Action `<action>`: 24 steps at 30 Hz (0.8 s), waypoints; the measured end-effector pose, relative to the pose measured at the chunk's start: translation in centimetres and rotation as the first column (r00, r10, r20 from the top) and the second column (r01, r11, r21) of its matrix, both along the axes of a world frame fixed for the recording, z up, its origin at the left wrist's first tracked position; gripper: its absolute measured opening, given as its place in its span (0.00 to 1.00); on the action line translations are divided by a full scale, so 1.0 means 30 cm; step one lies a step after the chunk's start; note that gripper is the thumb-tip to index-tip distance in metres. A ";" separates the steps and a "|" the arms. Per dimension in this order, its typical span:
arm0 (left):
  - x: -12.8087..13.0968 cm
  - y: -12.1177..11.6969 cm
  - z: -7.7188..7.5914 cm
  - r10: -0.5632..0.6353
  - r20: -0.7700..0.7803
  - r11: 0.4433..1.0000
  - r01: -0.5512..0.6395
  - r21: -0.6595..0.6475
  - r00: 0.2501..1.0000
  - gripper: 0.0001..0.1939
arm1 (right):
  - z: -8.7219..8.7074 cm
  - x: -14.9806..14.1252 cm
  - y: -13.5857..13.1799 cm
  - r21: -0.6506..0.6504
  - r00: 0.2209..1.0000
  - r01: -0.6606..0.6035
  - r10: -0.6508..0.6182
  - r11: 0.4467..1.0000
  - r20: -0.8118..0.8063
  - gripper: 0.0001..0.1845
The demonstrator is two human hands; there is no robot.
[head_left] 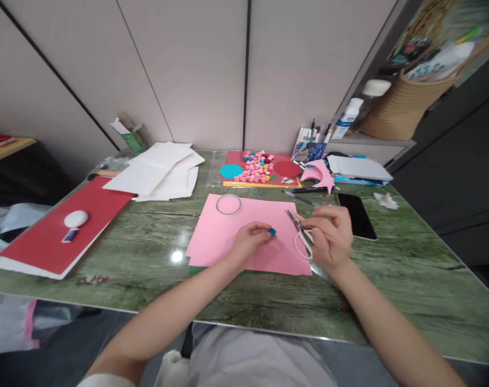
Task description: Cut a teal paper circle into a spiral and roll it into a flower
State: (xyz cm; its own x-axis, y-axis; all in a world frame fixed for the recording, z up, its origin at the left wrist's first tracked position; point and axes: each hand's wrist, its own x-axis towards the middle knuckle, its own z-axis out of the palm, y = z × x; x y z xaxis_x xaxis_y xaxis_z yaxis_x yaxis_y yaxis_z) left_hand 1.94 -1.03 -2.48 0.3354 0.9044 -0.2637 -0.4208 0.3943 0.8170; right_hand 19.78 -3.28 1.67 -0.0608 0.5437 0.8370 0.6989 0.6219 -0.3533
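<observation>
My left hand (252,241) pinches a small blue paper piece (272,232) between thumb and fingertips, above pink paper sheets (215,236). Curled fingers of my right hand (331,236) are at the right edge of the pink paper, over a pair of scissors (303,246) with white handles. The blades point away to the left. Whether those fingers grip the scissors or some small thing is hidden. A thin round ring (228,213) lies on the upper left of the paper. Green paper (198,269) shows under its front edge.
Behind lies a red sheet (232,157) with small pink paper pieces (257,171), a blue circle (231,171) and a red circle (286,169). White sheets (147,172) and a red board (66,220) are left. A phone (356,215) and pens (309,190) are right.
</observation>
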 end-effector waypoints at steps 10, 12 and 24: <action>-0.011 -0.015 0.056 -0.022 0.027 0.998 0.021 0.066 0.999 0.12 | -0.033 -0.095 0.031 -0.721 0.957 -0.283 0.132 0.633 -0.259 0.13; -0.013 -0.016 0.057 -0.018 -0.009 0.995 0.018 0.095 1.000 0.11 | -0.042 -0.102 0.034 -0.758 0.938 -0.340 0.140 0.556 -0.318 0.15; -0.019 -0.001 0.043 0.000 -0.160 0.985 0.028 0.173 0.987 0.17 | -0.024 -0.095 0.038 -0.780 0.857 -0.500 0.084 0.376 -0.509 0.13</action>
